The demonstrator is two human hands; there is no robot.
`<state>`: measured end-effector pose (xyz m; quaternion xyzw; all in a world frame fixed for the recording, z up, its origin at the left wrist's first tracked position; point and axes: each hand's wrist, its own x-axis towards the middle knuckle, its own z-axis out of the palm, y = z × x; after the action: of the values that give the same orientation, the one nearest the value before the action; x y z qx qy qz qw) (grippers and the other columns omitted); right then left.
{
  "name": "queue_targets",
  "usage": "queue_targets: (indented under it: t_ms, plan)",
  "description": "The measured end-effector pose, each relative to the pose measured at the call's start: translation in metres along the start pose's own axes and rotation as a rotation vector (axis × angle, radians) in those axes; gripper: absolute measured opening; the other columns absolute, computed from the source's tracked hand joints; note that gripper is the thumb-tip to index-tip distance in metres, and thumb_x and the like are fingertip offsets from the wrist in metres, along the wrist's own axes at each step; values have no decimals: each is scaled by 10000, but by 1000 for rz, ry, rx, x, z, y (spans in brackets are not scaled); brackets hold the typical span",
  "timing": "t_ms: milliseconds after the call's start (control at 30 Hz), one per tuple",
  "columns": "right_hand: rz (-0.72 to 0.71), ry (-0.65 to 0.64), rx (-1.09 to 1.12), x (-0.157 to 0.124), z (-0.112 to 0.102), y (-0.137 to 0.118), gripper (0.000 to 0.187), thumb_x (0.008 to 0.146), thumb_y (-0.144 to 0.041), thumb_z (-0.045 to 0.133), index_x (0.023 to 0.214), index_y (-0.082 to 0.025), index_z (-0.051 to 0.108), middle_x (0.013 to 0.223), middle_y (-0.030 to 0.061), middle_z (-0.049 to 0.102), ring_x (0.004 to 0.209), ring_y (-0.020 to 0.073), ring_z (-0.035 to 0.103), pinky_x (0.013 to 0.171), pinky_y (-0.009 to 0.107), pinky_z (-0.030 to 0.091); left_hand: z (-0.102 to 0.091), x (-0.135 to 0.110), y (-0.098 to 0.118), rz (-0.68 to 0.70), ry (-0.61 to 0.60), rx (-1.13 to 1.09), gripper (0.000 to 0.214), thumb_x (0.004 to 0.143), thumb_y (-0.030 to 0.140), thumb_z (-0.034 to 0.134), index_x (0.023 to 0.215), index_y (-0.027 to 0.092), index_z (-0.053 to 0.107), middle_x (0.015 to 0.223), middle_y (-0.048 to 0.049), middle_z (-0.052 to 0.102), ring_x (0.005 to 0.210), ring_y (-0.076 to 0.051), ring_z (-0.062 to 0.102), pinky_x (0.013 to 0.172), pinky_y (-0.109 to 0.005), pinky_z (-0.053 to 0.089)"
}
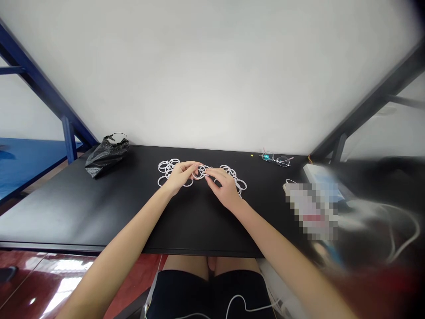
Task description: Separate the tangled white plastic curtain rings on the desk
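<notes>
Several white rings lie scattered in a loose pile on the black table, near its far middle. My left hand pinches a white ring at the centre of the pile. From the other side my right hand meets it, fingertips closed on the same cluster of rings. More white rings lie just right of my right hand. How the held rings are linked is too small to tell.
A crumpled black plastic bag sits at the back left of the table. A pair of glasses lies at the back right. A blurred-out object and white cables are at the right. Blue metal frame stands left.
</notes>
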<state>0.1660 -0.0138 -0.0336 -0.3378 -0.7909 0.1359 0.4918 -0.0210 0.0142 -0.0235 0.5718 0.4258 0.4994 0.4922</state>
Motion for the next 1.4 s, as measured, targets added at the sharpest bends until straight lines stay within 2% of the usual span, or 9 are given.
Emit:
queue_targets:
  t_ms: [167,267,400,567,800,967,1100,1200,1400]
  plan:
    - [144,59,172,-4,8,-4,164,908,-301,590,1007,-242,708,963,57,749,842,208,719,825,382,599,10,-6,0,49,-24,80,386,877,518,562,873,156,698,570,34,488,424,-86,478,425,-233,409]
    - [315,99,376,-4,12,-8,166,838,-347,683,932,-215,719,914,57,757,795,212,737,802,379,620,18,-15,-1,202,20,250,468,963,532,382,847,172,658,539,43,413,424,-99,444,431,-247,380]
    - [525,8,676,1,9,-12,246,699,-411,802,766,-191,716,751,33,745,688,206,733,730,382,640,21,-23,0,371,100,427,534,979,542,318,737,178,623,530,20,440,500,-122,446,511,-268,386]
    - [590,-51,742,3,6,-18,247,659,-403,828,725,-184,735,717,25,745,631,176,716,707,357,632,18,-20,-1,256,83,257,656,957,627,272,610,170,589,446,33,340,431,-110,365,459,-262,345]
    - [628,-7,772,2,12,-21,230,648,-395,832,726,-194,750,706,22,742,636,175,705,697,341,609,19,-18,0,166,77,225,671,933,661,278,599,165,580,445,24,377,455,-122,430,459,-245,354]
    - [694,132,733,8,8,-18,257,695,-433,788,784,-197,740,774,38,754,642,158,689,636,304,584,-5,-10,3,231,199,626,580,968,571,294,685,175,611,512,-1,506,550,-159,517,573,-280,365]
    - [726,308,708,13,-1,-8,280,729,-460,750,725,-183,710,718,35,732,552,123,628,522,253,537,-33,0,0,271,299,1054,515,961,516,369,595,190,528,562,-26,546,663,-196,544,818,-361,388]
    - [732,394,696,14,-5,-1,289,729,-461,748,704,-178,696,657,24,706,500,108,587,484,241,513,-43,3,-9,223,334,1172,447,950,524,411,703,192,581,732,-58,636,822,-242,563,916,-417,361]
    - [730,406,678,14,-6,3,287,736,-459,736,695,-180,680,602,7,669,461,102,561,471,242,489,-45,3,-25,148,245,1294,348,946,487,448,907,186,619,973,-119,619,997,-311,527,888,-444,394]
